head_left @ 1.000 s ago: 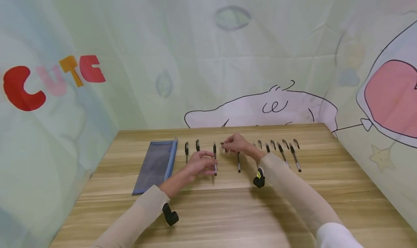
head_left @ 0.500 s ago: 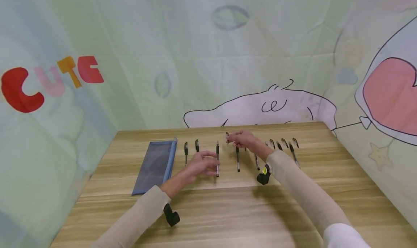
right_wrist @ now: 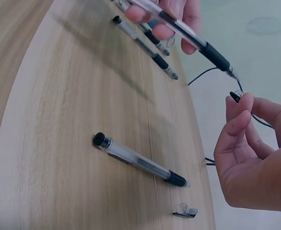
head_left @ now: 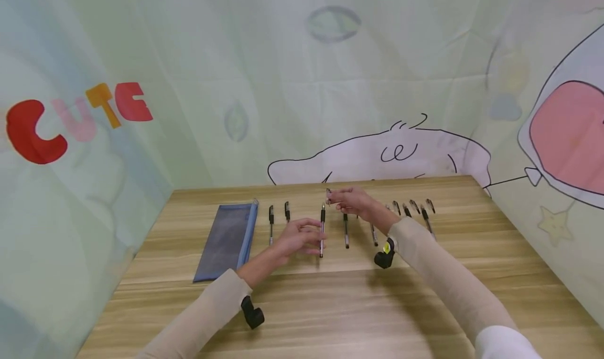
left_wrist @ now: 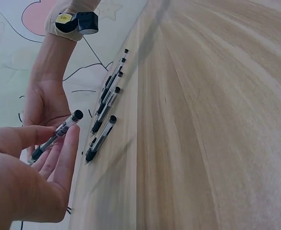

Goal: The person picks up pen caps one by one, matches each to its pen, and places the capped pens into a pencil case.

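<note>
My left hand [head_left: 299,237] pinches an uncapped gel pen [head_left: 323,227] with a clear barrel and black grip, tip pointing away from me. The left wrist view shows thumb and fingers on the pen's barrel [left_wrist: 62,128] near its rear end. A small clear pen cap [head_left: 329,194] with a black clip is pinched between thumb and fingers of my right hand [head_left: 355,200]. In the right wrist view the cap [right_wrist: 236,97] sits just beyond the pen's tip, a small gap between them. Both are raised over the table.
Two capped pens [head_left: 271,217] lie left of my hands, beside a blue mesh zip pouch [head_left: 225,238]. Several uncapped pens [head_left: 346,231] lie to the right, with loose caps [head_left: 414,207] behind them. A printed curtain [head_left: 212,86] hangs along the table's back edge.
The right hand has lifted the cap off the table, away from me. The left hand has moved a little right with the pen, bringing its tip close to the cap.
</note>
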Demonstrator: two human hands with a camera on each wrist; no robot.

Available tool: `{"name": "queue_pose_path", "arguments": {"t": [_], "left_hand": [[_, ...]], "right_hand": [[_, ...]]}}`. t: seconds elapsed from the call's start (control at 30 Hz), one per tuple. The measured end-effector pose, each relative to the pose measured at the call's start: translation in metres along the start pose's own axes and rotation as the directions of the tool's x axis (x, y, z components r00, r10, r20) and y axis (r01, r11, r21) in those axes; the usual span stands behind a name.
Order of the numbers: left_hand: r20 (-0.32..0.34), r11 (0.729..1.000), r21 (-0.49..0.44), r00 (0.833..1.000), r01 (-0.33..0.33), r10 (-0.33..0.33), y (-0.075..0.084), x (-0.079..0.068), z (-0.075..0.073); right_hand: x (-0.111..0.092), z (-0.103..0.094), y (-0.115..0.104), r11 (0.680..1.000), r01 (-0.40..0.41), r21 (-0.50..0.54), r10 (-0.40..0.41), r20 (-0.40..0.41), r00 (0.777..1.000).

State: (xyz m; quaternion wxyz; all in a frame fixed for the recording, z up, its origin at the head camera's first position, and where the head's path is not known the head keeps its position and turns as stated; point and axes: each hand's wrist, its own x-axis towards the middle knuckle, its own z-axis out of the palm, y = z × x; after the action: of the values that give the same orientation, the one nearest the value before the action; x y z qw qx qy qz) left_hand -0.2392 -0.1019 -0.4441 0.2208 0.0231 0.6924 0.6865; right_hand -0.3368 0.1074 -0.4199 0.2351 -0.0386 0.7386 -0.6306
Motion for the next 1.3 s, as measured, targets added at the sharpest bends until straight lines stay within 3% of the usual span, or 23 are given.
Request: {"name": "queue_pose_path", "arguments": {"t": [0.43,0.8,1.3], "left_hand": [[0.030,1.000,0.003,0.999,0.011,-0.011,-0.003,-0.002,0.001],[0.035,1.000,0.028,0.999,-0.002,0.001,-0.003,-0.003,0.003],[0.030,1.000,0.021,1.000,-0.002,0.001,0.000,-0.003,0.007]], "right_hand": [[-0.007,0.002,-0.003,1.000,-0.008,-0.004,0.008,0.012,1.000],[-0.011,0.007,-0.007,0.999,-0.011,-0.043,0.012,0.021,1.000],[-0.015,0.007,-0.007,1.000,-0.012,-0.023,0.012,0.013,1.000]]}}
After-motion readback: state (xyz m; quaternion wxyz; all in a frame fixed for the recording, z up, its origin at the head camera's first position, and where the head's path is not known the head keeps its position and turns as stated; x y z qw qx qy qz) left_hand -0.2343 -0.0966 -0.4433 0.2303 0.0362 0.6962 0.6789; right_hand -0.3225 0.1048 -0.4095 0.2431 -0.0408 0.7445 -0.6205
